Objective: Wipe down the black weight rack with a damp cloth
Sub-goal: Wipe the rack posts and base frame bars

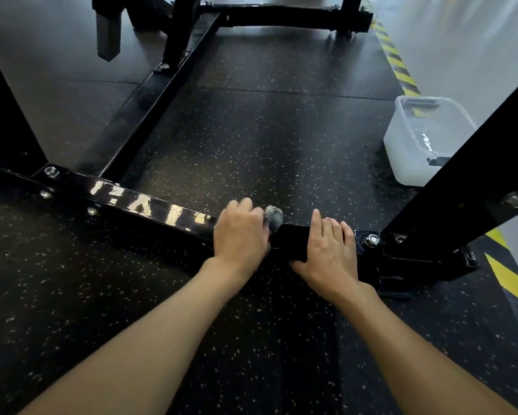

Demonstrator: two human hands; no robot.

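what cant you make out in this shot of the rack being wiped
Head view only:
1. Cloth: mostly under the left hand; only a grey corner shows.
2. Lettering on the bar: broken by glare, unreadable.
3. Tub: one corner hidden behind the upright; contents unclear.
4. Upright's top: cut off by the frame edge.
5. Bar under the right hand: covered.

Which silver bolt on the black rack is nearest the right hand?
The silver bolt just past the right hand, at the foot of the black upright; the others sit farther away.
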